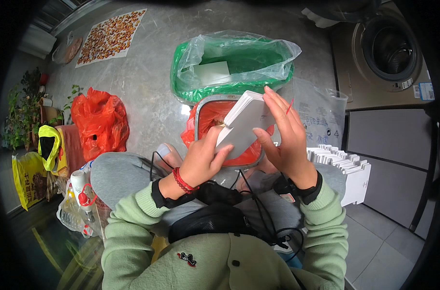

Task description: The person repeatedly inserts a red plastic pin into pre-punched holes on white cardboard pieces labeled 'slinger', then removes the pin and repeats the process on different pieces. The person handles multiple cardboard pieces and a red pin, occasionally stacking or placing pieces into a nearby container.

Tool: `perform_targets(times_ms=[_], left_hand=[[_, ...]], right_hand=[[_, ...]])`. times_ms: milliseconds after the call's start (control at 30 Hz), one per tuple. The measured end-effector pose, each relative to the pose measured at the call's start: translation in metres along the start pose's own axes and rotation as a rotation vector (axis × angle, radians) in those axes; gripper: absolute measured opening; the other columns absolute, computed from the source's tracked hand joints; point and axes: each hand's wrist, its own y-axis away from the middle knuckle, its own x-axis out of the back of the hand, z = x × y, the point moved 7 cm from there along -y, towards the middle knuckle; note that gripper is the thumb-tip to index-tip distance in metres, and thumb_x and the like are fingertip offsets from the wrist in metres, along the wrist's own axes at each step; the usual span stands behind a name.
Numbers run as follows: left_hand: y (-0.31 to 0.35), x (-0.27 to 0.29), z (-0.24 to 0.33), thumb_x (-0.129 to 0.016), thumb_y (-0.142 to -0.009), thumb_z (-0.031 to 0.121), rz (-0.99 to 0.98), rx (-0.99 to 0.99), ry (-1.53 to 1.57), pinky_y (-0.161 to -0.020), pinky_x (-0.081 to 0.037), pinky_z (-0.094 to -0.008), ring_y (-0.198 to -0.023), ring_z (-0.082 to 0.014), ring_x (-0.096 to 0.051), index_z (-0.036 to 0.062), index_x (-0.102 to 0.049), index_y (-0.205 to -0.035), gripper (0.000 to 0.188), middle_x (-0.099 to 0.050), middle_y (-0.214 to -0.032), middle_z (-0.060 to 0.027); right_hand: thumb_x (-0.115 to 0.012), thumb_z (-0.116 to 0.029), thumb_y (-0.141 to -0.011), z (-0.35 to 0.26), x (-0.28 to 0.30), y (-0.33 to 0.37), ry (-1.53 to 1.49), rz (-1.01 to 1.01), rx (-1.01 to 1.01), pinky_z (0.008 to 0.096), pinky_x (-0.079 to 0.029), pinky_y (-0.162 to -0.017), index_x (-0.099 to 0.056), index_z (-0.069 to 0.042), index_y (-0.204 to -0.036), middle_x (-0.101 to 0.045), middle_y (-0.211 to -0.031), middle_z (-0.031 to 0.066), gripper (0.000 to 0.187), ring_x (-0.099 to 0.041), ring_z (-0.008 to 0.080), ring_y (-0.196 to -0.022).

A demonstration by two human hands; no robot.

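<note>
A thick stack of white cards or flat paper pieces [249,123] is held tilted in front of me. My left hand [208,153] is closed on its near left end, the thumb lying over the top face. On the far right edge, my right hand [288,137] rests with fingers stretched out and thumb apart, the thumb tip by the card face. A thin red strip [290,106] shows at the right fingers. Under the stack stands a grey-rimmed bin [197,121] lined with a red plastic bag [244,158], partly covered by the cards and hands.
Beyond it sits a green basket [175,79] with a clear liner and a white card [213,72] inside. More white pieces [357,180] stand in a row by my right knee. A red bag [100,124] lies left; a washing machine [350,82] stands right. Black cables [258,205] cross my lap.
</note>
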Motion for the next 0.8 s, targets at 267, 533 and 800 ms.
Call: perform_targets(times_ms=[267,533,800], left_hand=[[-0.001,0.002,0.003,-0.062,-0.085,0.013,-0.003,-0.014,-0.01,-0.059,-0.048,-0.042,-0.074,-0.0396,-0.062,0.0027,-0.044,-0.118,0.039,-0.061,-0.083,-0.0209],[-0.002,0.006,0.009,-0.064,-0.082,0.008,-0.031,-0.073,-0.127,-0.058,-0.049,-0.0394,-0.072,-0.0358,-0.064,0.0003,-0.045,-0.116,0.04,-0.063,-0.082,-0.019],[-0.001,0.004,0.011,-0.06,-0.081,0.006,-0.034,-0.114,-0.164,-0.057,-0.047,-0.0431,-0.067,-0.0347,-0.061,0.0032,-0.046,-0.116,0.038,-0.059,-0.072,-0.0174]], right_hand=[[-0.07,-0.011,-0.073,0.002,0.001,0.004,-0.01,0.024,0.014,0.0413,-0.042,-0.094,-0.049,0.003,-0.124,-0.053,-0.127,0.0211,0.057,-0.053,0.0358,-0.114],[-0.071,-0.006,-0.071,-0.006,0.008,0.0,-0.05,0.071,0.104,0.0426,-0.043,-0.095,-0.05,0.003,-0.123,-0.05,-0.129,0.0245,0.057,-0.052,0.0394,-0.116],[-0.072,-0.004,-0.069,-0.013,0.011,-0.001,0.035,0.014,0.186,0.0412,-0.045,-0.093,-0.053,-0.003,-0.12,-0.053,-0.127,0.0197,0.055,-0.054,0.0368,-0.114]])
